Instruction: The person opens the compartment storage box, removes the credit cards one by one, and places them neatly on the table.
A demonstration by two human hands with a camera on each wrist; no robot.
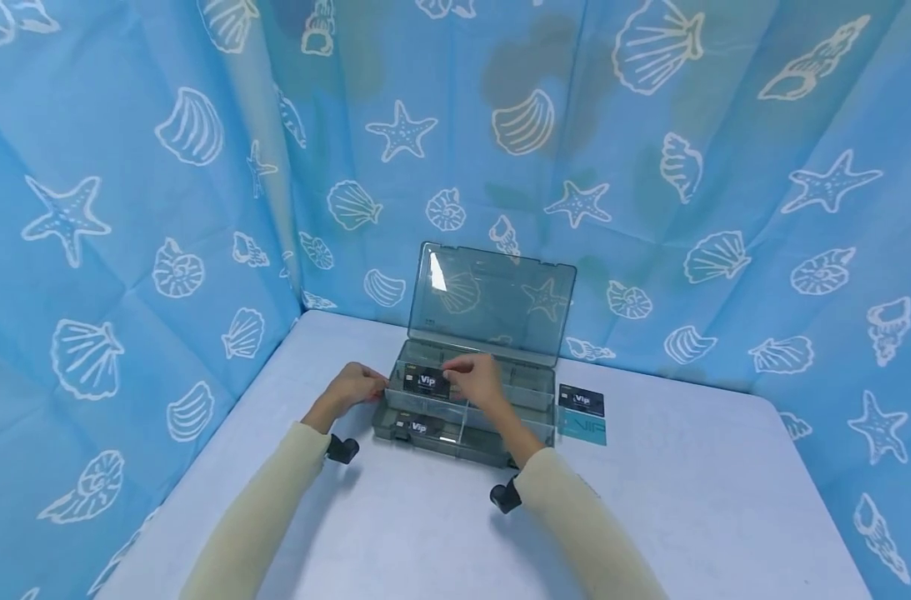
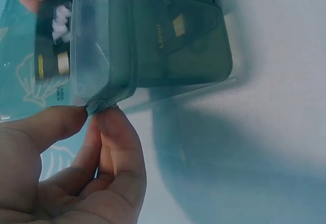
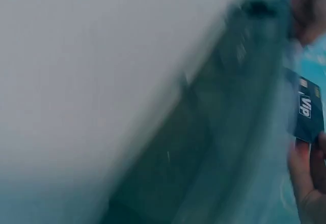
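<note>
A grey translucent compartment box (image 1: 500, 454) stands on the table with its clear lid (image 1: 493, 304) raised at the back. My left hand (image 1: 356, 387) pinches the left corner of its upper clear tray (image 2: 91, 46) between thumb and fingers. At the tray, my right hand (image 1: 476, 379) pinches the edge of a black "Vip" card (image 1: 427, 382). In the right wrist view that card (image 3: 308, 107) stands tilted above the fingertips, and the box is blurred. Another black "Vip" card (image 1: 417, 426) lies in the box's front left compartment.
Right of the box, a black "Vip" card (image 1: 581, 400) and a teal card (image 1: 584, 427) lie on the white table (image 1: 688, 483). A blue curtain (image 1: 455, 167) with shell prints hangs close behind the lid and along the left side.
</note>
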